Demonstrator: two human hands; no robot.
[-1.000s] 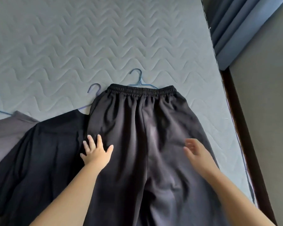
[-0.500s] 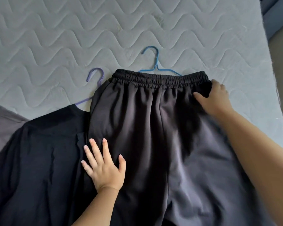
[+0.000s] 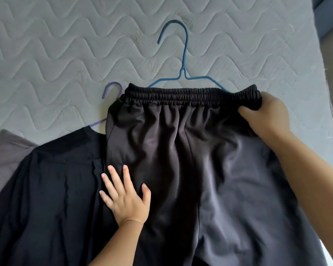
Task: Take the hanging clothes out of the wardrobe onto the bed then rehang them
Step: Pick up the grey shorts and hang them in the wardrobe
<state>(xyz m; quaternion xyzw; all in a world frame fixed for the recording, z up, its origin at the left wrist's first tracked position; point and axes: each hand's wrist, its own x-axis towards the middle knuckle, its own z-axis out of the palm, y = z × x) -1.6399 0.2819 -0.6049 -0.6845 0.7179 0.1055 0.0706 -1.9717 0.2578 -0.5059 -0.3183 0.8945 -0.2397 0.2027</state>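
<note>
Trousers (image 3: 181,160), black with a gathered elastic waistband (image 3: 190,96), lie flat on the quilted mattress (image 3: 65,45). Their long axis runs straight away from the person, with the waistband at the far end and the legs coming back between the two forearms and out of the bottom of the view. The waistband itself lies crosswise.

The right hand (image 3: 267,116) grips the waistband's right end, thumb on top of the cloth and the fingers curled out of sight behind it. The left hand (image 3: 126,200) lies flat with fingers spread on the left trouser leg, near its outer edge and well short of the waistband.

Beyond the waistband, between the hands and farther out, a blue hanger (image 3: 184,60) points its hook away from the person. The hook curls to the left, and the hanger's shoulders pass under the elastic.

Beyond the left hand, just beside the waistband's left end, a purple hanger (image 3: 112,89) shows its hook. Its arm runs under a black top (image 3: 46,179) lying to the left of the left hand, partly beneath the trousers' edge. Farther left lies a grey garment (image 3: 6,150).
</note>
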